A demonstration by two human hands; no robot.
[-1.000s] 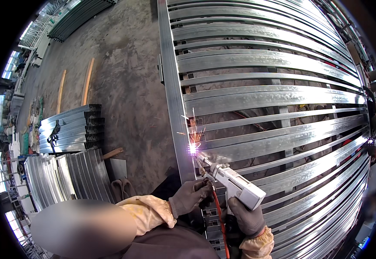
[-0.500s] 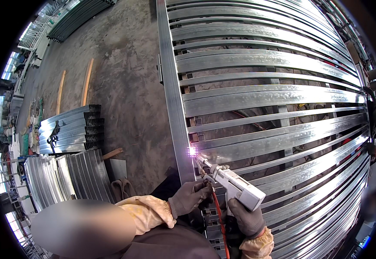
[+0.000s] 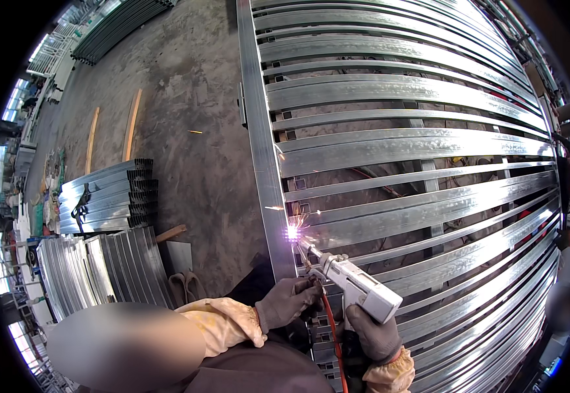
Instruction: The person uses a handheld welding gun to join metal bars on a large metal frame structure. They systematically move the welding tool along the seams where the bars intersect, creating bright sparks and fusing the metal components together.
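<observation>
Gloved right hand wraps the handle of a white welding gun — left hand, grip curled, steadies its nozzle. The tip sparks against the galvanised steel gate frame; stacked metal channels lie beyond on the floor.

Metal workshop: stacked steel profiles, concrete floor.

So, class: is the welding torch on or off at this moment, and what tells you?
On. A bright violet-white flash burns at the tip of the welding torch, where it meets the steel frame rail, with sparks flying.
</observation>
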